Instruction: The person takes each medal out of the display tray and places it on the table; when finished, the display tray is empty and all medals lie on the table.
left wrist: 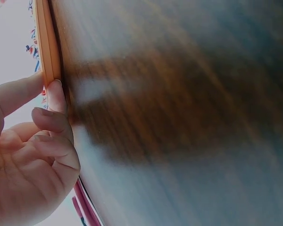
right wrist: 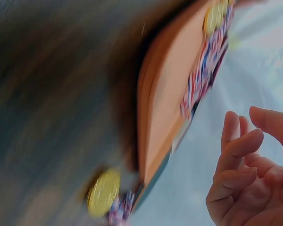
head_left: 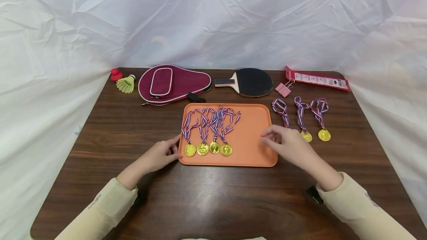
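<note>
My left hand point(head_left: 162, 155) pinches the left rim of an orange tray point(head_left: 250, 129); the left wrist view shows its thumb and a finger point(left wrist: 56, 96) on the tray's edge. Several gold medals point(head_left: 214, 147) with red, white and blue ribbons lie in a row on the tray's left half. Over the tray's right edge hovers my right hand point(head_left: 288, 142), fingers loosely bent and nothing between them. To the right of the tray lie three more ribbons, two with gold medals point(head_left: 324, 135) visible. My right hand hides the nearest one's medal in the head view; a medal point(right wrist: 104, 193) shows beside the tray in the right wrist view.
Along the back of the dark wooden table point(head_left: 207, 203) lie a red object point(head_left: 116, 74), a yellow shuttlecock point(head_left: 126, 84), a maroon paddle case point(head_left: 186, 82), a black table tennis paddle point(head_left: 253, 82), a pink binder clip point(head_left: 283, 90) and a red-edged package point(head_left: 318, 79). White cloth hangs behind.
</note>
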The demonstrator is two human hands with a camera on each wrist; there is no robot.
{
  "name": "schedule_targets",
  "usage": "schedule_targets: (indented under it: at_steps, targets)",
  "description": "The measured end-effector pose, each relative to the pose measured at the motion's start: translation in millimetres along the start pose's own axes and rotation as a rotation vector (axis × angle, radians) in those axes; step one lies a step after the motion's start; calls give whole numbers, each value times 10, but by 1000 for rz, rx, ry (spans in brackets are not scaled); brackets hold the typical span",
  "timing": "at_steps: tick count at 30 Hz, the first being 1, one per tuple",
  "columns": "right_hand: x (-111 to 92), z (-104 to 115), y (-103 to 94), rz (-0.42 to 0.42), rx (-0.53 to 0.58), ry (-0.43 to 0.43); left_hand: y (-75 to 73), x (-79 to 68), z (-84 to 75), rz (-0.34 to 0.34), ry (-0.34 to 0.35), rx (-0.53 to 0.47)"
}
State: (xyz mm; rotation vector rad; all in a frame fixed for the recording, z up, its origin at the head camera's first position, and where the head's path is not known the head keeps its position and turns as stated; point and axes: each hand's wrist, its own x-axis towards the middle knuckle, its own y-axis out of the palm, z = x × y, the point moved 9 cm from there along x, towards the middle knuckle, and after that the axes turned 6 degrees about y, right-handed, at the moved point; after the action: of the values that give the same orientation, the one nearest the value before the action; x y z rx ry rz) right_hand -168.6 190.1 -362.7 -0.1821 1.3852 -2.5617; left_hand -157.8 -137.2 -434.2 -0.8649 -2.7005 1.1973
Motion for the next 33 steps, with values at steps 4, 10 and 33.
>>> schedule_targets:
  at_steps: [4,10,33]
  targets:
    - [26,168,232,93,20,-3,2,-3,0,-1,-3,-3]
    - [95,356,479,205,62,-18,2,0,-3,-9,13,0]
    - [376,397,951,376,84,16,-2,5,-7,-7,16,1]
